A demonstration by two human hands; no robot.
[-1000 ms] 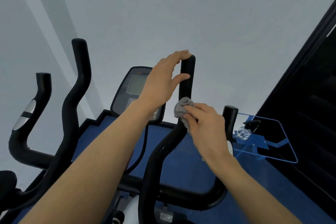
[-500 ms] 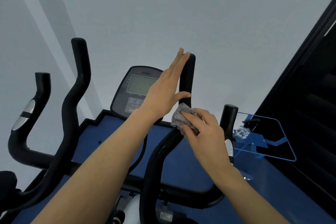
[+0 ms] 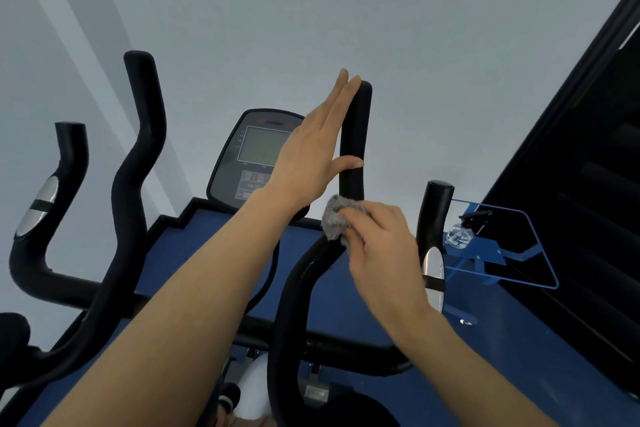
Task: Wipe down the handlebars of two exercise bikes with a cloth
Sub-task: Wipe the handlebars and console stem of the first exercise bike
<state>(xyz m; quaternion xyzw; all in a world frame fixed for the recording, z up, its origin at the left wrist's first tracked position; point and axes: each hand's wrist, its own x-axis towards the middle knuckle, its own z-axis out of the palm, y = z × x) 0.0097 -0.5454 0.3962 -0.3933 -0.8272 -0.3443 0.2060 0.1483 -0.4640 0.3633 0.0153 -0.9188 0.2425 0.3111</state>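
Note:
A black exercise-bike handlebar rises in front of me, its right inner bar (image 3: pixel 355 135) standing upright. My left hand (image 3: pixel 311 156) lies flat against that bar's left side, fingers straight, thumb across its front. My right hand (image 3: pixel 381 246) presses a small grey cloth (image 3: pixel 334 218) onto the bar at its bend, just below the left thumb. The left inner bar (image 3: pixel 138 149) and the outer left grip (image 3: pixel 52 204) with its silver sensor stand untouched. The short outer right grip (image 3: pixel 433 218) is right of my right hand.
The bike's console (image 3: pixel 256 156) with a grey screen sits behind my left hand. A clear spray bottle (image 3: pixel 460 232) stands on a blue-edged shelf (image 3: pixel 540 274) at the right, beside a dark frame. Blue floor lies below and a pale wall is ahead.
My left hand has opened from a loose hold near the bar's top to lie flat along it. My right hand has slid the cloth a little down the bar towards the bend.

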